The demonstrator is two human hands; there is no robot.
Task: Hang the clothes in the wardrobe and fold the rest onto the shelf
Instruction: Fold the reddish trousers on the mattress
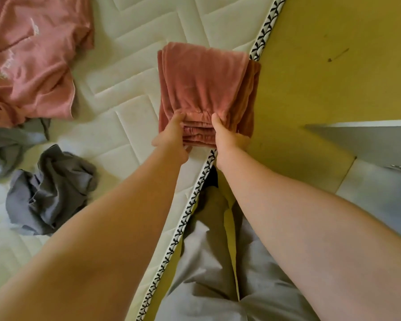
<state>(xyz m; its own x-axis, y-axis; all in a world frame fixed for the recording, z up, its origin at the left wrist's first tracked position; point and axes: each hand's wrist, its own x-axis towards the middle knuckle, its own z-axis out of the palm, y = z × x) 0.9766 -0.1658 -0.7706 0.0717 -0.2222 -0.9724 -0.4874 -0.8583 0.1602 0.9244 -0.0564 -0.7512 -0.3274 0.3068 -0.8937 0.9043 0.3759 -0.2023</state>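
A folded pink velvety garment (204,84) is held over the edge of the white quilted mattress (130,93). My left hand (171,140) grips its near end from the left, thumb on top and fingers under the stacked folds. My right hand (227,137) grips the same end from the right, thumb on top. A loose pink shirt (30,63) with pale lettering lies spread at the mattress's far left. A crumpled grey garment (49,193) lies at the near left, and a pale grey-blue one (7,147) sits just behind it.
The mattress edge has a black-and-white patterned trim (183,225) running diagonally. To its right is a yellow floor (333,66). A white panel or door (368,140) juts in from the right edge. My legs in grey trousers (213,274) stand beside the mattress.
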